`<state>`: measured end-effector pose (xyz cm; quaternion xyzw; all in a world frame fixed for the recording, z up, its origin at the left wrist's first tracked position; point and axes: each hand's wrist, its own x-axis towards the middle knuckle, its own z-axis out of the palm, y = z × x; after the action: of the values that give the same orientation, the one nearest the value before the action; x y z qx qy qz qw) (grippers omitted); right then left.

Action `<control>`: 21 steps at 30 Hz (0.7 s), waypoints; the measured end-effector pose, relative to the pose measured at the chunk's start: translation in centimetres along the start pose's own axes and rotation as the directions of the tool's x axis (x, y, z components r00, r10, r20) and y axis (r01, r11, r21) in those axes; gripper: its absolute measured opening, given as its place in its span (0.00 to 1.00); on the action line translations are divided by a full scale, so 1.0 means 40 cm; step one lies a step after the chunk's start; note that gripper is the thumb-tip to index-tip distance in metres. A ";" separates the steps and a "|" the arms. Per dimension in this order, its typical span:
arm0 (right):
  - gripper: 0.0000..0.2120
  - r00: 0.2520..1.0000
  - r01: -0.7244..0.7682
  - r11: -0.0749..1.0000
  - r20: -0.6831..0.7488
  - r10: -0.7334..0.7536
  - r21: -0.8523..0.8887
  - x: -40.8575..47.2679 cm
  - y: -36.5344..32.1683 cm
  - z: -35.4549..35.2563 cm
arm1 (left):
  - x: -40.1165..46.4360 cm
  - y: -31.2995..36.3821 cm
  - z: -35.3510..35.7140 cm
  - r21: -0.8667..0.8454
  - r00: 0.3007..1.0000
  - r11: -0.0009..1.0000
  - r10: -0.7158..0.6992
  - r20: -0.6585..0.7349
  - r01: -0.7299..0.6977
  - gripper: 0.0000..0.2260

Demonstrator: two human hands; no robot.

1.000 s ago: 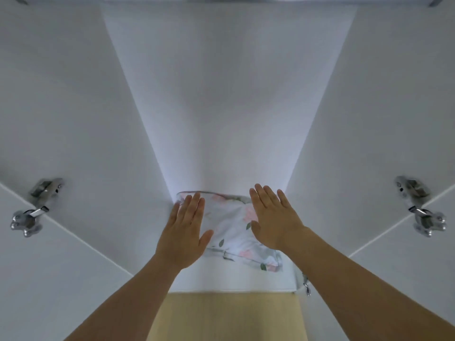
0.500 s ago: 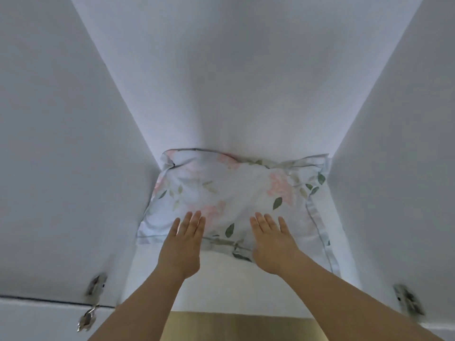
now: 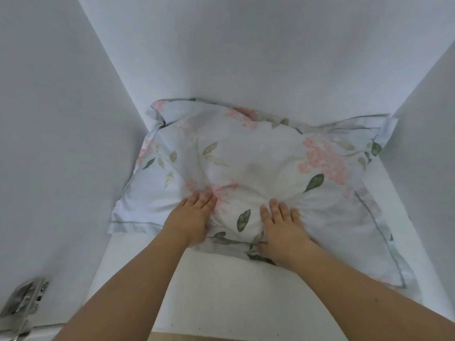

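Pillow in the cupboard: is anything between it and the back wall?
Nothing visible. The pillow has its far edge bunched up against the back wall. The left hand and the right hand press flat on its near part, with nothing between them and the fabric.

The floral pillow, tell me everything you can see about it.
The floral pillow is plump, in a pale cotton-looking case printed with pink blossoms and green leaves, with a flanged border edged by a thin dark line. It lies flat on the white shelf, its far edge bunched against the back wall. The left hand and right hand press on its near part, denting and creasing the fabric.
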<state>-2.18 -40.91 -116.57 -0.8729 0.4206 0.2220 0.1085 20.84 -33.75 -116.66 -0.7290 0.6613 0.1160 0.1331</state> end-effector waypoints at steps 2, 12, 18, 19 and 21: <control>0.44 1.000 -0.007 0.999 -0.005 0.007 -0.033 0.022 -0.002 0.015 | 0.021 -0.006 0.023 -0.037 1.000 0.999 0.009 0.006 -0.009 0.34; 0.30 0.994 -0.028 0.990 -0.108 0.013 -0.141 0.063 -0.007 0.035 | 0.054 0.011 0.090 -0.110 0.975 0.994 -0.050 -0.215 0.027 0.25; 0.12 0.969 -0.007 0.999 -0.248 -0.003 -0.040 -0.069 0.010 -0.115 | -0.072 0.044 -0.056 -0.193 0.987 0.980 -0.068 -0.146 0.039 0.17; 0.11 0.976 -0.012 1.000 -0.218 0.007 -0.019 -0.110 0.014 -0.161 | -0.102 0.053 -0.097 -0.225 0.989 0.974 -0.069 -0.133 0.038 0.16; 0.13 0.995 -0.012 1.000 -0.100 0.013 0.003 -0.201 0.026 -0.266 | -0.173 0.071 -0.207 -0.332 0.991 0.942 -0.083 -0.108 0.043 0.17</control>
<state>-4.25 -40.04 -103.37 -0.8802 0.4313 0.1780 0.0871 17.29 -30.44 -106.63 -0.7674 0.6158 0.1763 -0.0271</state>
